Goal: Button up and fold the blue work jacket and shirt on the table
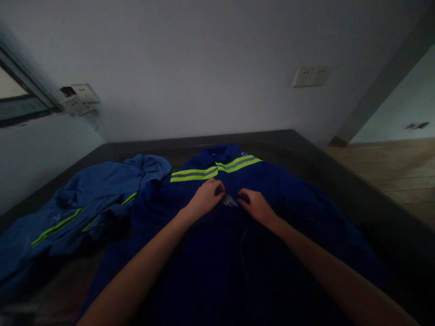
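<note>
A dark blue work jacket [204, 244] lies spread out with its collar away from me and yellow-green and grey reflective bands [238, 164] across the chest. On its front, between my hands, is a small pale grey piece [229, 200] with a jagged lower edge; its kind is too dim to tell. My left hand [208, 195] is closed in a pinch at the left edge of this piece. My right hand [256, 204] has curled fingers close to its right edge; what they pinch, if anything, is hidden. A thin pale line [243, 253] runs down the jacket below.
A lighter blue garment [95, 194] with yellow-green strips lies crumpled at the left on the same dark table [272, 138]. The table's far edge meets a grey wall [190, 72] with power sockets [311, 76]. Wooden flooring [394, 167] shows at the right.
</note>
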A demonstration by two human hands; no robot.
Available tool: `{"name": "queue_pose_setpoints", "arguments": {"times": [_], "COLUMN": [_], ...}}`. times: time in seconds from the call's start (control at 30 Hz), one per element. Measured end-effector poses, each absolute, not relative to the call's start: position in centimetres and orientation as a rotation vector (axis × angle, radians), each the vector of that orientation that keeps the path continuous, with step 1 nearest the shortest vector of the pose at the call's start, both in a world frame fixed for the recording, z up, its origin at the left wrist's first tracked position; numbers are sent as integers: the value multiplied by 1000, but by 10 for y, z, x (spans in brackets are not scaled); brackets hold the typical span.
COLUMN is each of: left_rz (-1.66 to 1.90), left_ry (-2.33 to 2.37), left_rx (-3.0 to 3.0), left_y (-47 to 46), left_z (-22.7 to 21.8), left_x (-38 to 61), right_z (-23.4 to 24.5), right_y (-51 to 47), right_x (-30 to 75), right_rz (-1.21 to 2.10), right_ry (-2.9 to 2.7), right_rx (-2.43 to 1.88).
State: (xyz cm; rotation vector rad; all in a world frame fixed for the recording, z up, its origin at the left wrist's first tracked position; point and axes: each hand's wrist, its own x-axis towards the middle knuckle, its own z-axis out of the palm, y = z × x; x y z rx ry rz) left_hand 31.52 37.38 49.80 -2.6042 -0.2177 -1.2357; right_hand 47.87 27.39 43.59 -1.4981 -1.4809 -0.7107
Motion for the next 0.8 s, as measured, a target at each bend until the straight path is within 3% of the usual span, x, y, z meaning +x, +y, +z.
{"name": "queue_pose_setpoints", "arguments": {"times": [0.2, 0.4, 0.5, 0.6, 0.8], "left_rz": [-1154, -1107, -1104, -988, -445], "left_ry": [-500, -506, -442, -302, -322], "left_rx": [-2567, -2447, -2381, -2468, -2749], "left_y": [399, 395, 373, 338, 294], "left_z": [453, 447, 443, 428, 362], "left_x": [301, 303, 294, 269, 221], "right_z": [438, 434, 426, 405, 323], "right_y": [286, 283, 261, 223, 175], "right_x": [487, 486, 472, 450, 426], "right_rz": [-661, -561, -699, -853, -547], "right_ry": [-1445, -1458, -1477, -1566, -1961], "right_rx": [-1282, -1254, -1183, -1114, -1473]}}
